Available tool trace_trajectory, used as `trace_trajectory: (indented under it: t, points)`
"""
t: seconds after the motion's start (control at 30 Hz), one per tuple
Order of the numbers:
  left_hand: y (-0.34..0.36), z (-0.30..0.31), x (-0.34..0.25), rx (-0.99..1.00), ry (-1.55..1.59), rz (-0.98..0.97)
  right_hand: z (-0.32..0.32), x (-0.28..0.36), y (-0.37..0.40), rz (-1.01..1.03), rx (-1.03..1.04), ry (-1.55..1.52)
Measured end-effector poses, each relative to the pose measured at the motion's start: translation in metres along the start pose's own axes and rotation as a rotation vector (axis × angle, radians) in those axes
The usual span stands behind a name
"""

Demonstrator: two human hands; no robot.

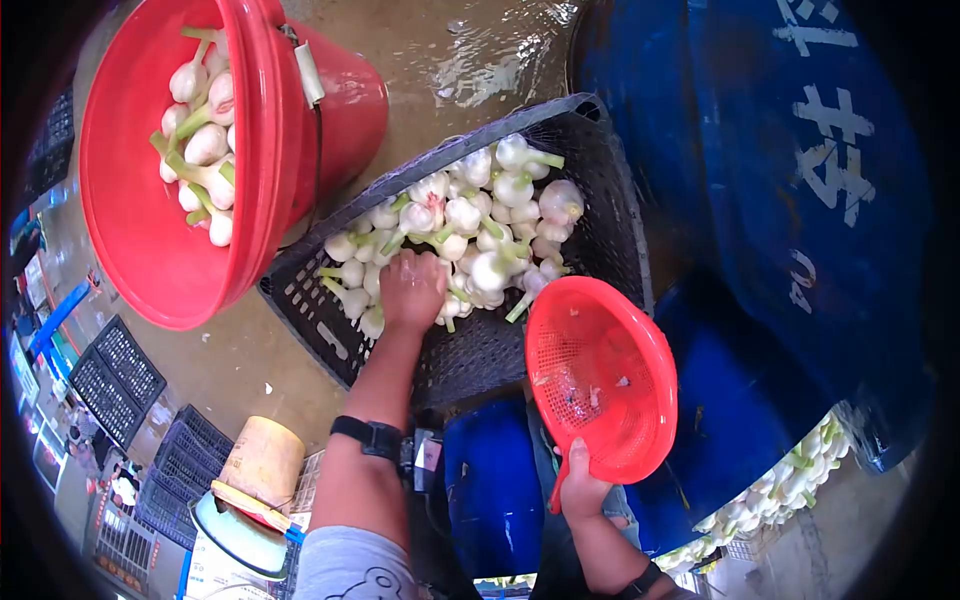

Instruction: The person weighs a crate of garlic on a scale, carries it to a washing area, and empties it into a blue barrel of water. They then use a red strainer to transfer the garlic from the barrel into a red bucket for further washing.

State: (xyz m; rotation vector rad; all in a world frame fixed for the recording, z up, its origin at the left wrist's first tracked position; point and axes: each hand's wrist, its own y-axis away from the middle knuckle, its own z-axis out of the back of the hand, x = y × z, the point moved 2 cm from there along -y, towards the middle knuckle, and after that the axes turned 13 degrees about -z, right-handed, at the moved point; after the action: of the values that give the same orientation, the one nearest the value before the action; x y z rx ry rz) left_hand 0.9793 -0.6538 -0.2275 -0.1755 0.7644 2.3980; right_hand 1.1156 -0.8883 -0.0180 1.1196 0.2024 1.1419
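Note:
My left hand [413, 290] reaches into a black plastic crate [465, 362] and rests on white garlic bulbs [490, 270] with short green stems. Its fingertips are hidden among the bulbs, so a grip cannot be made out. A red strainer [610, 390], with only small scraps inside, is held by its handle in my right hand [583, 485], just beside the crate's near right edge. At the upper left stands a large red bucket [250, 150] holding more garlic bulbs [207, 143].
Blue barrels [740, 150] with white writing stand at the right. Garlic [785, 490] lies at the lower right. Black crates [190, 470], a yellowish bucket [263, 460] and a pail [240, 535] are at the lower left. The floor [440, 90] is wet.

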Motion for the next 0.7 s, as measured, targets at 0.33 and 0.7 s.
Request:
trace_trajectory:
  t: [0.33,0.7]
  points:
    - [-0.021,-0.048,-0.09,-0.328,0.426,0.007,-0.002,-0.01,0.002,0.05,0.089,0.011]
    - [-0.02,-0.025,-0.055,0.135,0.043,0.124,-0.006,-0.001,0.005,-0.116,0.143,-0.109]
